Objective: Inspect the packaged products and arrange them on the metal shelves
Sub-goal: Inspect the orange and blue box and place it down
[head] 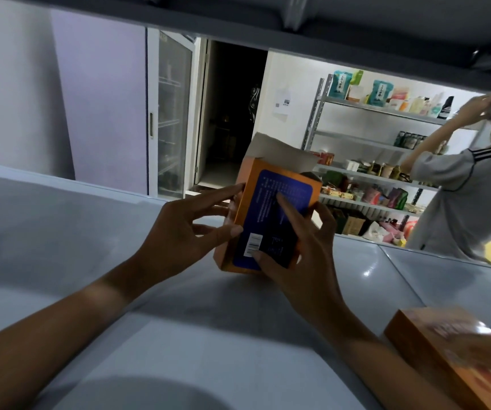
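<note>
An orange box [270, 214] with a dark blue printed back panel and its top flap open stands tilted on a grey metal shelf [90, 232]. The right hand [294, 255] grips its right edge, forefinger laid on the panel. The left hand [185, 229] touches its left edge with spread fingertips, thumb near the barcode. A second orange box [433, 350], blurred, lies at lower right.
</note>
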